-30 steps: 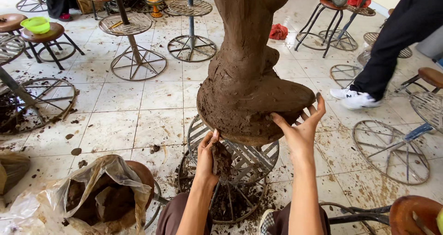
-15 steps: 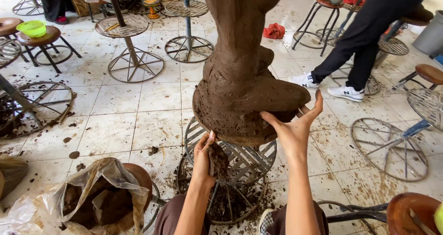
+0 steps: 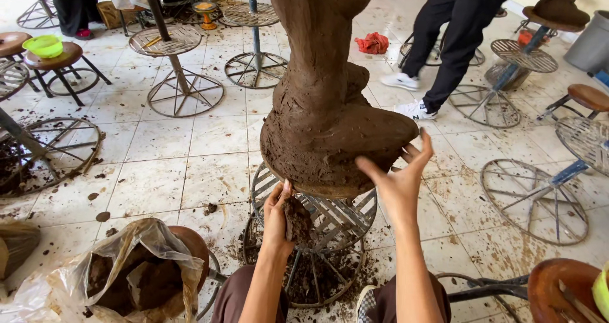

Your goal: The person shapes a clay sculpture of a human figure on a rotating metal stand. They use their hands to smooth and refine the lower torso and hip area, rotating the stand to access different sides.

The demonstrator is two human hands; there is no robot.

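Left hand: I saw my left hand (image 3: 277,210) raised under the edge of the clay sculpture (image 3: 330,107), fingers curled around a dark lump of clay (image 3: 297,220), grasping it against the palm.
Right hand: my right hand (image 3: 398,178) was spread open, fingers released and splayed, the fingertips (image 3: 424,139) touching the lower right flank of the sculpture.
Sculpture: it stood upright on a round metal-grid stand (image 3: 320,218), its wide base just above both hands and its top out of view.
Lump versus fingers: the lump lay inside the left fingers, just below the sculpture's base; whether it touched the base I could not tell.
Packages: a crumpled clear plastic bag (image 3: 120,266) holding brown clay sat at lower left, near my left knee, open at the top.
Other colours: a green bowl (image 3: 43,45) rested on a stool at upper left; a red cloth (image 3: 372,43) lay on the tiled floor (image 3: 165,152) behind the sculpture.
Other person: someone in black trousers and white shoes (image 3: 415,109) stood at upper right, well apart from me.
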